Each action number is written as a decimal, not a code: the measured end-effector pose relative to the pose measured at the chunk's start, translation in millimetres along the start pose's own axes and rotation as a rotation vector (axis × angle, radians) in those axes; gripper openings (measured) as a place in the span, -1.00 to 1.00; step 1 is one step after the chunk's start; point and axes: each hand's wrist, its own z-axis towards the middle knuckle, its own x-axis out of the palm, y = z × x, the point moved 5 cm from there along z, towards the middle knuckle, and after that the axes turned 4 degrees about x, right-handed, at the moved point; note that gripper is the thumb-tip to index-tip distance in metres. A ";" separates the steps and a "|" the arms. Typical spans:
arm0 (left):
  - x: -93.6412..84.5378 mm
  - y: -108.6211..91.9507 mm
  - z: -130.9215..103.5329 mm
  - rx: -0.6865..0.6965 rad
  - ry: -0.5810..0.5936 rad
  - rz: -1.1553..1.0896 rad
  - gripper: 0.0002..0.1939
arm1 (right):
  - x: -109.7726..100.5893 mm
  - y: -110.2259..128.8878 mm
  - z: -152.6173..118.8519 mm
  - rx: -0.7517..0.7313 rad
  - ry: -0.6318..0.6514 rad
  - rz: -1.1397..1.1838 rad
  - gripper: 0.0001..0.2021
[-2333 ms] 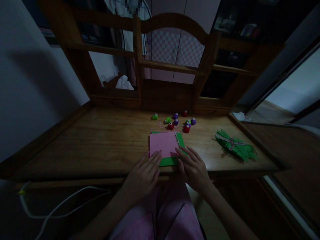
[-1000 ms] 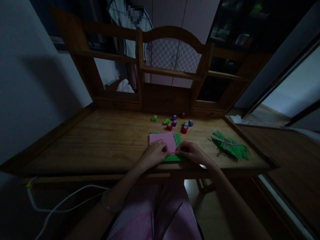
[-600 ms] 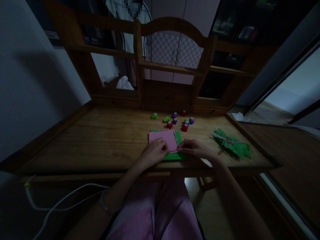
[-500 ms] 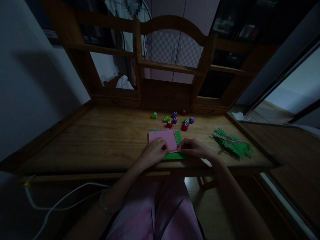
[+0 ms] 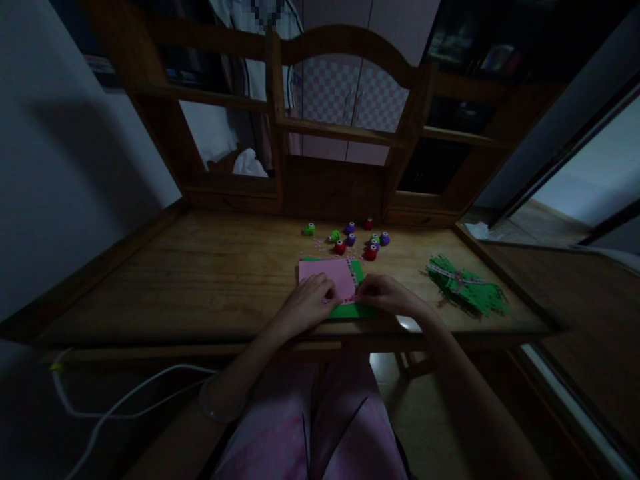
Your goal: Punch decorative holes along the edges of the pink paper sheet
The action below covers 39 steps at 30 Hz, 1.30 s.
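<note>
A pink sheet of paper [image 5: 327, 270] lies over a slightly larger green sheet [image 5: 350, 311] near the desk's front edge. Patterned edging runs down the pink sheet's right side. A narrow patterned pink paper strip [image 5: 349, 301] lies along its lower edge, between my hands. My left hand [image 5: 316, 293] rests on the pink sheet, its fingers curled and closed at the strip's left part. At the lower right corner my right hand [image 5: 383, 293] has thumb and forefinger pinched at the strip's other end. The fingertips' exact hold is small and dim.
Behind the sheets stand several small craft punches, among them a red one [image 5: 371, 253], a purple one [image 5: 385, 239] and a green one [image 5: 309, 229]. Pink paper bits [image 5: 323, 247] are scattered there. Green cut-paper strips [image 5: 465, 285] are heaped at right. Wooden shelves [image 5: 340, 133] rise behind.
The view has shifted very slightly. Both hands stay in almost the same place at the lower edge of the pink sheet.
</note>
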 end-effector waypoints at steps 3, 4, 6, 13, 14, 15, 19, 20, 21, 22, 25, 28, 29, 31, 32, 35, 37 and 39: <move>0.3 -0.2 -0.5 0.011 0.002 0.019 -0.80 | 0.5 2.9 2.2 0.018 0.011 -0.030 -0.80; 0.1 -0.7 -0.8 0.014 0.002 0.024 -0.81 | 0.5 4.5 2.6 0.025 0.015 -0.039 -0.80; -0.4 -1.9 -1.4 0.020 0.003 0.032 -0.81 | 0.4 8.2 2.9 0.033 0.021 -0.056 -0.82; -1.2 -5.2 -2.6 0.005 -0.001 0.068 -0.84 | 1.1 16.7 2.0 0.073 0.031 -0.103 -0.83; -2.2 -7.1 -3.1 0.010 -0.010 0.069 -0.85 | 1.1 17.2 2.2 0.074 0.029 -0.116 -0.83; -3.9 -9.8 -4.1 0.018 -0.026 0.068 -0.85 | 1.2 17.7 2.5 0.069 0.032 -0.130 -0.83; -14.3 -26.8 -13.2 0.113 -0.125 0.092 -0.79 | 1.0 18.8 4.0 0.044 0.046 -0.160 -0.82; -16.3 -31.0 -16.6 0.146 -0.143 0.117 -0.80 | 0.9 18.5 4.3 0.045 0.049 -0.158 -0.82; -17.6 -34.9 -20.2 0.181 -0.156 0.148 -0.79 | 0.8 18.0 4.5 0.048 0.053 -0.153 -0.81; -18.0 -38.1 -23.6 0.216 -0.161 0.184 -0.77 | 0.6 17.4 4.6 0.051 0.054 -0.147 -0.80; -16.4 -43.4 -31.1 0.290 -0.161 0.289 -0.71 | 0.5 15.4 4.9 0.060 0.057 -0.133 -0.80; -12.6 -46.6 -32.9 0.342 -0.128 0.374 -0.69 | 0.6 13.5 6.1 0.064 0.059 -0.135 -0.80; -11.4 -48.0 -32.7 0.361 -0.114 0.393 -0.68 | 0.7 12.9 6.7 0.064 0.060 -0.134 -0.79; -9.7 -50.3 -31.8 0.387 -0.090 0.418 -0.68 | 1.0 11.6 7.9 0.065 0.066 -0.126 -0.79; -9.2 -51.0 -31.3 0.392 -0.083 0.427 -0.68 | 1.4 10.9 8.4 0.066 0.073 -0.120 -0.78; -9.0 -52.0 -30.0 0.398 -0.078 0.450 -0.69 | 2.0 9.8 9.2 0.064 0.090 -0.105 -0.78; -9.3 -52.1 -29.6 0.417 -0.074 0.457 -0.69 | 1.8 9.9 9.2 0.060 0.093 -0.108 -0.78; -10.4 -50.9 -29.8 0.438 -0.066 0.456 -0.69 | 1.0 10.4 9.2 0.061 0.089 -0.112 -0.79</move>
